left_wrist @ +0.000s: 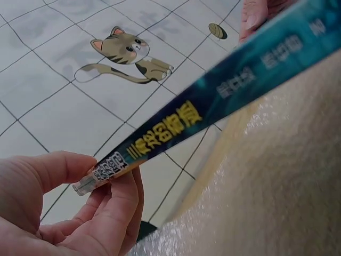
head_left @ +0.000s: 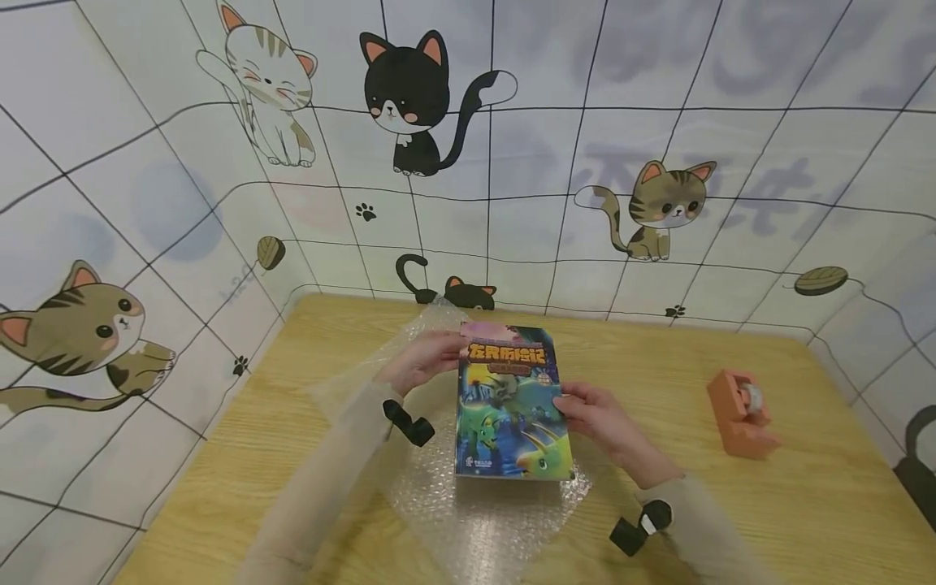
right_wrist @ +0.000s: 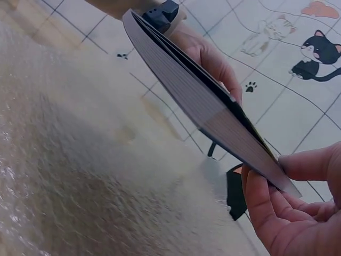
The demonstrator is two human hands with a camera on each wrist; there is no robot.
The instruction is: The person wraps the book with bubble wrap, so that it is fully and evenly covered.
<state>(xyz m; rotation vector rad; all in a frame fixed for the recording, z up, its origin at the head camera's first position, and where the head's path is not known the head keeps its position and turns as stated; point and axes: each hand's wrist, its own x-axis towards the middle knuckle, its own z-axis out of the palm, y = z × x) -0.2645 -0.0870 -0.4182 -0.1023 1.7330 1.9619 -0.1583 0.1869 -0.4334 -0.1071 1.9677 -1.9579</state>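
A colourful paperback book (head_left: 512,406) with cartoon dinosaurs on its cover is held up above a sheet of bubble wrap (head_left: 431,479). My left hand (head_left: 424,360) pinches the book near its upper left corner, thumb on one face and fingers behind. On the other side, my right hand (head_left: 601,418) grips the right edge. The left wrist view shows the dark blue spine (left_wrist: 176,125) with yellow lettering by the left hand (left_wrist: 80,202). In the right wrist view, page edges (right_wrist: 213,112) face the camera, and the right hand (right_wrist: 298,197) pinches the book's corner.
An orange tape dispenser (head_left: 742,414) with a roll of clear tape stands at the right of the wooden table (head_left: 643,357). Behind the table hangs a white grid-patterned cloth (head_left: 541,219) printed with cartoon cats. A dark curved object (head_left: 917,455) shows at the far right edge.
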